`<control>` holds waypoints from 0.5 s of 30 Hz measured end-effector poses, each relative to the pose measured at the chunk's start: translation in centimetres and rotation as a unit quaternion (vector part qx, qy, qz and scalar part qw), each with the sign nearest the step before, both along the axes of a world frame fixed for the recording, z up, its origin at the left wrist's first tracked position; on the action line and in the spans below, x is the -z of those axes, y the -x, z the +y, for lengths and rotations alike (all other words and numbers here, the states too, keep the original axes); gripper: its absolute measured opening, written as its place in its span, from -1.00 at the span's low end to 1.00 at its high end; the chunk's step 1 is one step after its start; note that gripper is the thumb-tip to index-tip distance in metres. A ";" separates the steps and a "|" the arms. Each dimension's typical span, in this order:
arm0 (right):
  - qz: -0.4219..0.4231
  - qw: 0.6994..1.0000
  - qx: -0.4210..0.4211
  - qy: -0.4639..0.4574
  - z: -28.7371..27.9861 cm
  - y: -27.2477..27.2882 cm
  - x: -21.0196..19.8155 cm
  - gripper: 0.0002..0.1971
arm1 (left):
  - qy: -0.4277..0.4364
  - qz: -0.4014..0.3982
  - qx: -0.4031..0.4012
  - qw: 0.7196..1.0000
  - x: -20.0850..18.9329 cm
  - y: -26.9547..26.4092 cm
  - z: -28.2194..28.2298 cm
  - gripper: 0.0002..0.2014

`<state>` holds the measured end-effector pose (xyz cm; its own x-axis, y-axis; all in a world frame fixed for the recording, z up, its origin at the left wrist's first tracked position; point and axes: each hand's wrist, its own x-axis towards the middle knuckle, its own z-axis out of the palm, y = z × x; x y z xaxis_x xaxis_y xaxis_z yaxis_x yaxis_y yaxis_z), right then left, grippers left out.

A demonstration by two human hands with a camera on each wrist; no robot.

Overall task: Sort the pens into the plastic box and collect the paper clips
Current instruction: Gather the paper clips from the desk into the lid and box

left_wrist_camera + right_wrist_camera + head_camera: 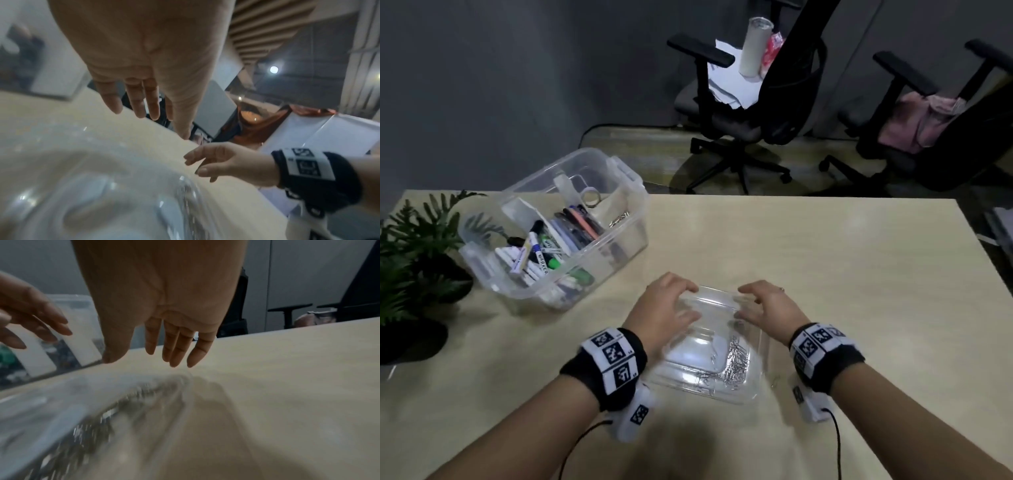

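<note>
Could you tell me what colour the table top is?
Pale beige table top, clearest in the head view.

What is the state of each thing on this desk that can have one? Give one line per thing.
Plastic box: lid off, pens inside.
Clear container: on the table, paper clips inside.
Left hand: fingers relaxed, over the container.
Right hand: fingers relaxed, over the container.

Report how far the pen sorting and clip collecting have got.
Done: pens and markers stand in the plastic box; a heap of paper clips lies in the clear tray. In hand: left hand and right hand, fingers relaxed, at the tray's far rim. Left: one clip beside the tray.
</note>
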<state>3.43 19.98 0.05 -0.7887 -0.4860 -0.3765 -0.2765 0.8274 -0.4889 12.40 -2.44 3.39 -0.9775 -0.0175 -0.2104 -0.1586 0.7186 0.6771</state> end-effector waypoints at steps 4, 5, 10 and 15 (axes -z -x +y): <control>-0.043 0.998 -0.020 -0.030 3.1 -2.7 2.1 -0.28 | 0.051 -0.070 0.049 0.995 4.2 -2.1 3.7 -0.56; -0.041 0.999 -0.020 -0.029 3.3 -2.9 2.5 -0.26 | 0.067 -0.084 0.054 0.993 5.0 -2.5 4.4 -0.55; -0.033 0.998 -0.048 -0.028 2.6 -2.9 3.3 -0.14 | 0.084 -0.107 0.007 0.991 7.0 -3.3 6.1 -0.60; -0.036 0.996 -0.070 -0.041 1.5 -2.6 4.1 -0.05 | -0.001 -0.092 -0.066 0.994 7.7 -3.3 5.8 -0.74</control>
